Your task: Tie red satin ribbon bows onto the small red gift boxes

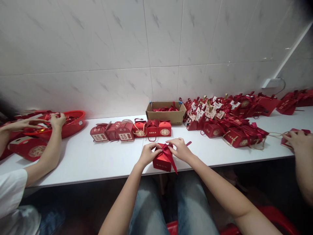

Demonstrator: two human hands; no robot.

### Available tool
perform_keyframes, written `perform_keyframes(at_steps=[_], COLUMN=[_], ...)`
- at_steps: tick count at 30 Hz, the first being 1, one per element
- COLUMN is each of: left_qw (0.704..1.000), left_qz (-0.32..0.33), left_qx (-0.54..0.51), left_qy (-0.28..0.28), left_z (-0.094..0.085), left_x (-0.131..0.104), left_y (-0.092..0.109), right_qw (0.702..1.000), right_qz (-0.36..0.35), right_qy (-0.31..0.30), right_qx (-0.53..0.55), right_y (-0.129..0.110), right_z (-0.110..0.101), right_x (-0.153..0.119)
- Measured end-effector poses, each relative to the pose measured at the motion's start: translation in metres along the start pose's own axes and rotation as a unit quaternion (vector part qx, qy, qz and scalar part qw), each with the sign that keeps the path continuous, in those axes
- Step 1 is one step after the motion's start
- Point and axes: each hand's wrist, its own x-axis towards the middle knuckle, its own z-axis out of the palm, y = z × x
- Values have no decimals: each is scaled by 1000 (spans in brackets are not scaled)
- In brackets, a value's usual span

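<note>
A box [161,165] sits near the front edge of a table [105,160] between a person's left hand [147,154] and right hand [180,149], before a row of boxes [132,130] and a carton [166,117] by the wall [110,88], with a basin [73,126] at far left and a cluster of boxes [238,137] at right.

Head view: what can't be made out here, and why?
All in the head view:
Red ribbon: parts of its bow, covered by left hand and right hand.
Red gift box: gold lettering, too small to read.
Brown cardboard box: its bottom, hidden by its front wall.
Co-worker's hand, far right: its owner's body, cut off by right edge.
</note>
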Motion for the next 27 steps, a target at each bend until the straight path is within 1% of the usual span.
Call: perform_keyframes(at_steps=[2, 3, 5, 6, 8, 12, 15, 18, 20, 22, 25, 27], left_qw=[1000, 1000, 999, 999, 998, 996, 993, 989, 984, 979, 974, 973], left_qz=[7, 8, 10, 13, 22, 44, 55, 76, 89, 94, 94, 94], left_qx=[15, 22, 34, 38, 42, 56, 76, 111, 144, 174, 193, 193], left_qy=[-10, -16, -29, -36, -46, -59, -66, -63, -58, -59, -72, -84], left_z=[-1, -2, -3, -4, -5, -8, -9, -12, -15, -17, -17, -16], left_x=[1, 2, 3, 3, 3, 4, 4, 3, 1, -1, -1, 0], left_y=[3, 4, 6, 7, 8, 12, 14, 16, 17, 19, 22, 23], right_qw=[999, 999, 996, 994, 989, 970, 960, 945, 937, 935, 933, 938], right_qz=[-13, -6, 35, 62, 107, 153, 173, 201, 219, 226, 207, 173], right_qy=[-25, -48, -82, -88, -100, -148, -127, -114, -112, -101, -78, -76], right_qx=[-25, -22, -5, 6, 34, 119, 181, 232, 249, 255, 284, 291], right_y=[-6, -8, -12, -12, -11, -4, -2, -3, -3, 0, 7, 9], right_z=[-11, -17, -26, -28, -28, -16, -9, -9, -10, -8, -4, -2], right_x=[0, 0, 2, 4, 10, 22, 27, 28, 27, 25, 21, 19])
